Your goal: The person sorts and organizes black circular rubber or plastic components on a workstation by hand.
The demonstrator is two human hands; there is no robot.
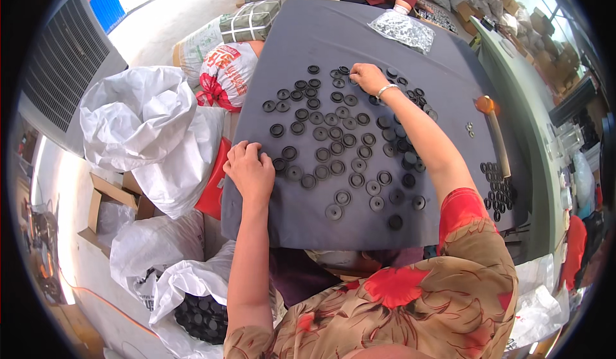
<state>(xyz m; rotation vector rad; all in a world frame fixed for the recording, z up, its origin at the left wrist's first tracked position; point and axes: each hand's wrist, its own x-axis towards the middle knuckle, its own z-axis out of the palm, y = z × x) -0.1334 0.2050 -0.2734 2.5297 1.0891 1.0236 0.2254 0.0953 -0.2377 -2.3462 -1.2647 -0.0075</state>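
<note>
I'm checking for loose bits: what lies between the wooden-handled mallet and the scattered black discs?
In the head view, a few small, pale pieces lie on the gray cloth between the mallet and discs.

Head-worn fisheye, downward over table (289, 221)

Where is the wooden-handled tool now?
In the head view, the wooden-handled tool lies on the right side of the table, right of the small shiny pieces, its handle end beside the cluster of black round parts.
</note>
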